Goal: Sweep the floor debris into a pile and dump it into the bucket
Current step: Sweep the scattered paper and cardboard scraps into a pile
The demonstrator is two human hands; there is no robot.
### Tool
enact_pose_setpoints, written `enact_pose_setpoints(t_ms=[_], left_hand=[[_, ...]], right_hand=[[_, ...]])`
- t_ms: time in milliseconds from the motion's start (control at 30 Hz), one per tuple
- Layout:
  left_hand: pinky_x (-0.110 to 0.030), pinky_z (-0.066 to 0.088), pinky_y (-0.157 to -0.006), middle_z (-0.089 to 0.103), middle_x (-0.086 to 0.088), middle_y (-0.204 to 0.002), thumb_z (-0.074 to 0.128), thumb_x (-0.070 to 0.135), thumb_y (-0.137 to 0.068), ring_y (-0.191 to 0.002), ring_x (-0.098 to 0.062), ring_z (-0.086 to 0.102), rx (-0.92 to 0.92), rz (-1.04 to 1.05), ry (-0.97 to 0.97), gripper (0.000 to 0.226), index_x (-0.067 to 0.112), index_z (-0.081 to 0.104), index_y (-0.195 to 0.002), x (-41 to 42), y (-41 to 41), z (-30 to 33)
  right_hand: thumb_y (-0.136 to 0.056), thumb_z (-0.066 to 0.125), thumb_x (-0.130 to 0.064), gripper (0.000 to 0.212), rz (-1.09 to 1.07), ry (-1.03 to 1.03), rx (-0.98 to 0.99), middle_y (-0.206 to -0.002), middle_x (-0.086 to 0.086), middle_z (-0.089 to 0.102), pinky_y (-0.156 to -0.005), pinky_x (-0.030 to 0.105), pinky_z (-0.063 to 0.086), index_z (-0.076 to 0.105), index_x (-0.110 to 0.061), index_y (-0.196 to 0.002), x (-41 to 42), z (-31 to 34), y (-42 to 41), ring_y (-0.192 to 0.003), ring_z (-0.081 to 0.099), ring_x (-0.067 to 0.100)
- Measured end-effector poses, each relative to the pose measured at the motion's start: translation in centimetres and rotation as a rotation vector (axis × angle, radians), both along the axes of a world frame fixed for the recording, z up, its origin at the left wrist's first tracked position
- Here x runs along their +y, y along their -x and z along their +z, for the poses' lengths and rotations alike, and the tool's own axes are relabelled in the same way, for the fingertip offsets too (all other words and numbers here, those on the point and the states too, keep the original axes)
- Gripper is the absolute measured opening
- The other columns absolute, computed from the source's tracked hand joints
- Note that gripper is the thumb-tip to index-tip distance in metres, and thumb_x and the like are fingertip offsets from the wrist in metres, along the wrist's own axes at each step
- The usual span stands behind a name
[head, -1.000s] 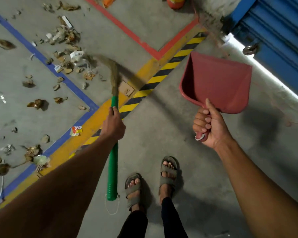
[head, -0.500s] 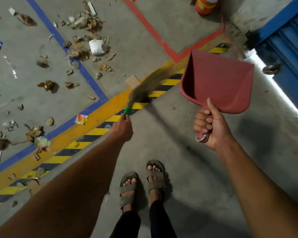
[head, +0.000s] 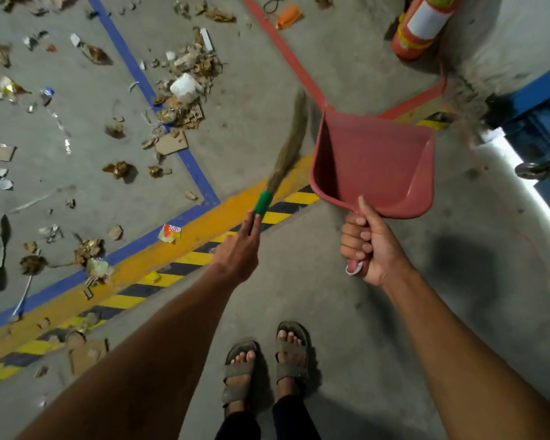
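Debris (head: 185, 90) scattered | left grip (head: 238, 252) grasping broom (head: 286, 154) | right grip (head: 367, 246) grasping dustpan (head: 378, 163)

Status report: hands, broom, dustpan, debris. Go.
Left hand grips broom, bristles raised off floor. Right hand holds dustpan, empty. Debris scattered past blue line, unpiled. No bucket in view.

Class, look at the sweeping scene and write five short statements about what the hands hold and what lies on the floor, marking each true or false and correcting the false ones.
1. The right hand grips the red dustpan. True.
2. The dustpan is full of debris. False: it is empty.
3. The left hand holds a broom with a green handle. True.
4. The debris lies mostly right of the dustpan. False: it lies to the left.
5. The person is barefoot. False: they wear sandals.
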State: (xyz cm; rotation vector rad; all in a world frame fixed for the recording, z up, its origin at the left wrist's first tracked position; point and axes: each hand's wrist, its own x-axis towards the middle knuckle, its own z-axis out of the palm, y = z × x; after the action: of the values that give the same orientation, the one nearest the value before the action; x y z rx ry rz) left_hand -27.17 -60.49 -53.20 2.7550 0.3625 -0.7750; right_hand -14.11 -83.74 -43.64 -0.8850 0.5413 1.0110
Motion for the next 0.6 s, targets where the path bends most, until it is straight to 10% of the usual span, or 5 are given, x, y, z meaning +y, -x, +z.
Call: enact_pose_setpoints(t_ms=[333,600], left_hand=[[-0.049,0.058,-0.086,0.054,-0.015,-0.134,0.057,0.007,-0.094,-0.106,-0.039,0.064,0.071,0.210,-0.076,0.055,0.008,0.044,-0.148,8.5,-6.9,-2.1],[-0.050,0.058,-0.078,0.018,-0.012,-0.169,0.048,0.004,-0.098,-0.100,-0.045,0.064,-0.070,0.288,-0.126,0.072,0.009,0.017,-0.163,10.8,-5.6,1.4]], right_hand=[[-0.102,0.053,-0.051,0.046,0.153,-0.014,0.004,-0.047,-0.011,0.025,-0.032,0.018,0.019,0.043,-0.024,-0.067,2.7,-1.8,-2.1,-0.031,0.022,0.004],[-0.097,0.059,-0.051,0.043,0.139,-0.013,0.039,-0.048,-0.011,0.025,-0.034,0.018,0.015,0.044,-0.024,-0.068,3.6,-1.4,-2.6,-0.032,0.022,0.004]])
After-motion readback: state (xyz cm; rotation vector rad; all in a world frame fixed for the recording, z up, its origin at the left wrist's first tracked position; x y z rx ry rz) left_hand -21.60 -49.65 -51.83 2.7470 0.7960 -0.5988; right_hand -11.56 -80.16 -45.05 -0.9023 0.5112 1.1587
